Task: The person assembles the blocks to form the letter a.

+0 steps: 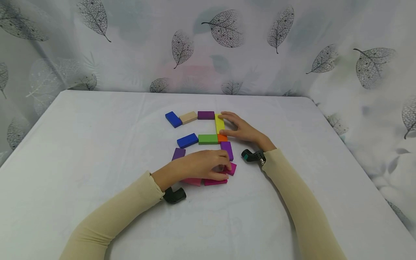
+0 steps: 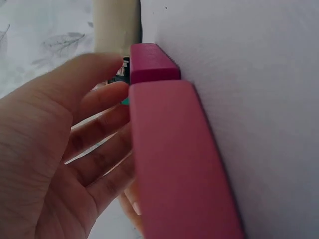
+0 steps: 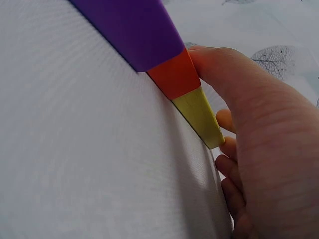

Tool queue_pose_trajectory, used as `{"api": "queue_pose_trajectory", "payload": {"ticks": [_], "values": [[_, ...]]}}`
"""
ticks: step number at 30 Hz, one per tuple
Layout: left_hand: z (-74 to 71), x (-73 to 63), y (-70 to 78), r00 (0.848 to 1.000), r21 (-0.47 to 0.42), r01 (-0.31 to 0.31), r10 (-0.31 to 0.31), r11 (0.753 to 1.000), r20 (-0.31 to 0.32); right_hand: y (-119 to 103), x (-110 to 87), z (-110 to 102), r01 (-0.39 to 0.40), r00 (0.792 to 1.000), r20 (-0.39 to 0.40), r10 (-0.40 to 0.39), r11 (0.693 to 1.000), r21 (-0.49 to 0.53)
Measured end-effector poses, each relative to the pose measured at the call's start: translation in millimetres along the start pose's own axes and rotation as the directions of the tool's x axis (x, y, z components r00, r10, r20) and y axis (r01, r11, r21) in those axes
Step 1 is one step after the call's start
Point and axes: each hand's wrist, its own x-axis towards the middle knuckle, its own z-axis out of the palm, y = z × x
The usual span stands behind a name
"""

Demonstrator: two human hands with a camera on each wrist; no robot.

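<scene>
Coloured flat blocks lie end to end on the white tabletop in a curving line. In the head view my right hand (image 1: pixel 242 128) reaches the yellow block (image 1: pixel 219 125) from the right, index fingertip at its far end and thumb at its near end, by the orange block (image 1: pixel 222 138). My left hand (image 1: pixel 203 163) arches over the lower blocks, thumb and fingertips around the right-hand magenta block (image 1: pixel 232 169). Beside the thumb is a second magenta block (image 1: pixel 216 182). In the left wrist view the pink block (image 2: pixel 172 149) hides the left fingertips.
Purple (image 1: pixel 226 150), green (image 1: pixel 208 139), blue (image 1: pixel 187 140), dark purple (image 1: pixel 206 115) and beige (image 1: pixel 188 117) blocks belong to the line, with another blue block (image 1: pixel 173 119) at its far left. A dark purple block (image 1: pixel 178 154) is partly behind the left hand. Leaf-patterned cloth (image 1: pixel 201 72) hangs behind the table.
</scene>
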Motion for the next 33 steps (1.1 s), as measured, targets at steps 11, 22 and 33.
{"api": "queue_pose_trajectory", "payload": {"ticks": [11,22,33], "values": [[-0.6,-0.7,1.5,1.000,0.014,0.015,-0.016,1.000,0.017,-0.9,-0.2,-1.0,-0.003,1.000,0.002,0.003,1.000,0.004],[-5.8,-2.2,-0.8,0.998,0.027,0.053,-0.054,0.998,0.011,-1.4,-0.6,-1.1,0.006,1.000,0.005,-0.006,1.000,-0.007],[-23.3,-13.1,-9.2,0.995,-0.015,0.079,-0.079,0.997,-0.062,1.8,0.8,1.2,-0.010,1.000,-0.005,0.009,1.000,-0.009]]}}
